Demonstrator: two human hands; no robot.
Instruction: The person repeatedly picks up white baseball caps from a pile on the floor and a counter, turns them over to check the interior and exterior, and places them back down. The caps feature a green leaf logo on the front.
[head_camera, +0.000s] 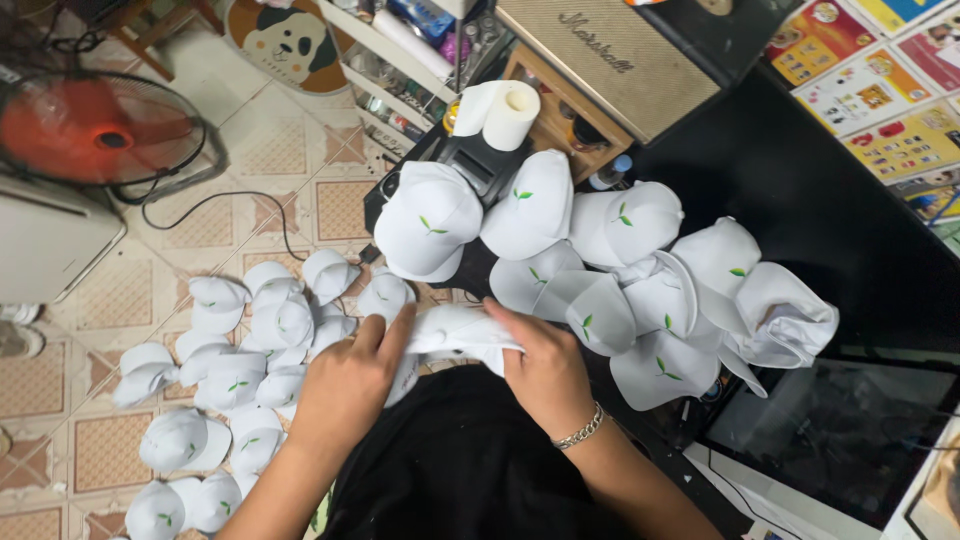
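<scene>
White cap in my grasp lies crosswise between my two hands, its long axis running left to right just above the black cloth on my lap. My left hand is closed over its left end, fingers curled on top and the thumb tucked out of view, so I cannot see how deep that grip goes. My right hand, with a chain bracelet at the wrist, pinches the right end, knuckles folded down on the fabric. Both hands touch the cap, neither nearer than the other; the cap's middle spans the gap between them and looks folded or flattened. Going outward, the heap of white caps with small green leaf marks sits just beyond my right hand, to the far right, on the dark tabltop-level clutter near a black machine and a paper roll. To the left, well below on the tiled floor, a second scatter of caps spreads out, beside a red fan.
</scene>
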